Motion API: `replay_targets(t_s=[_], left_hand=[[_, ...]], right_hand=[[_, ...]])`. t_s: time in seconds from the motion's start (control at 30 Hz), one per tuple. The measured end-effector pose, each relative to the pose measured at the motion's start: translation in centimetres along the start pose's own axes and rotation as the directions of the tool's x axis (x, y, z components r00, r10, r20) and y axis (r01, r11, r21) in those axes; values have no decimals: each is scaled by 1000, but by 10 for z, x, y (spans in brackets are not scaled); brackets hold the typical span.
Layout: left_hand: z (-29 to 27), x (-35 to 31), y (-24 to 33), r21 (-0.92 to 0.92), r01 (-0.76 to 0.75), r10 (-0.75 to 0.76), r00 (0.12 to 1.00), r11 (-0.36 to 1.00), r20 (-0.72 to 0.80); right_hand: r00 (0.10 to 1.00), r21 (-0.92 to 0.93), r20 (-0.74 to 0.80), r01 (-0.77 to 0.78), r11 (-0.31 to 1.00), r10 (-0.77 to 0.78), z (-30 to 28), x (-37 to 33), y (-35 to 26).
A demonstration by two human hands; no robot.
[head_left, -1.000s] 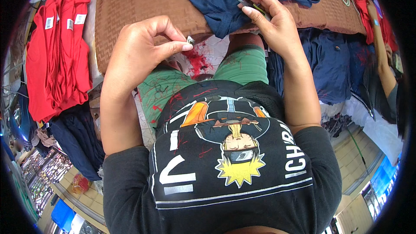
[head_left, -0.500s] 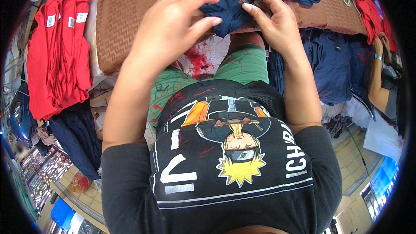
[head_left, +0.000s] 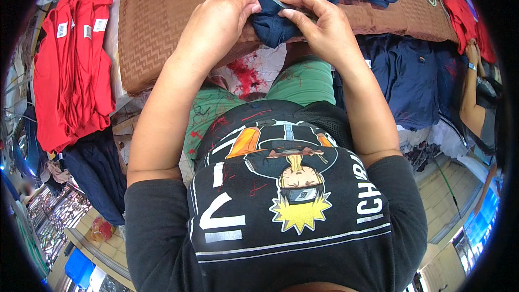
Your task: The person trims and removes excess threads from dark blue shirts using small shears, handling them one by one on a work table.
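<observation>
The left hand (head_left: pixel 219 21) has drawn its fingertips together at the navy garment (head_left: pixel 273 28), pinching what I can't tell, and the right hand (head_left: pixel 324 24), pinching a small bladed tool (head_left: pixel 279 4), has shifted inward; the garment drapes the brown cushion (head_left: pixel 157 32), seemingly unfinished, how much remains unclear

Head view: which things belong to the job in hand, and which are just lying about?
Job in hand: navy cloth beside the left hand; small pointed blade in the right hand; brown cushion under the cloth.
Lying about: red clothes at left; navy clothes at right; loose red threads.
</observation>
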State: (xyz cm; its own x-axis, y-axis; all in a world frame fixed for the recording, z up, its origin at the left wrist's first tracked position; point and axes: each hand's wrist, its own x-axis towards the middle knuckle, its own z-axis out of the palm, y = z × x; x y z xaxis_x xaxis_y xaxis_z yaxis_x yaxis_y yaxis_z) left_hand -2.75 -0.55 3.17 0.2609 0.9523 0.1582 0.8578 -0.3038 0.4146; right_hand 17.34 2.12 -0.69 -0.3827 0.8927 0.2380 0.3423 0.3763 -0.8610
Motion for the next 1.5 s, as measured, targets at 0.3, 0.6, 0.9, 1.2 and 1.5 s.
replay_targets(t_s=[0.3,0.6,0.9,1.2,1.5], left_hand=[[6,1,-8,-79,24,-24,1000,997,-3],[6,1,-7,-79,45,-45,999,996,4],[7,1,-7,-58,30,-31,999,998,-11],[6,0,-5,-62,40,-41,999,997,-16],[6,1,-9,-72,8,-9,1000,997,-18]], right_hand=[[980,506,94,-198,839,174,-9,0,-2],[983,575,152,-170,800,100,-14,-1,3],[974,480,84,-223,848,209,-14,-2,-13],[987,520,107,-159,840,120,-13,-4,-3],[986,283,72,-168,944,154,-15,5,-4]])
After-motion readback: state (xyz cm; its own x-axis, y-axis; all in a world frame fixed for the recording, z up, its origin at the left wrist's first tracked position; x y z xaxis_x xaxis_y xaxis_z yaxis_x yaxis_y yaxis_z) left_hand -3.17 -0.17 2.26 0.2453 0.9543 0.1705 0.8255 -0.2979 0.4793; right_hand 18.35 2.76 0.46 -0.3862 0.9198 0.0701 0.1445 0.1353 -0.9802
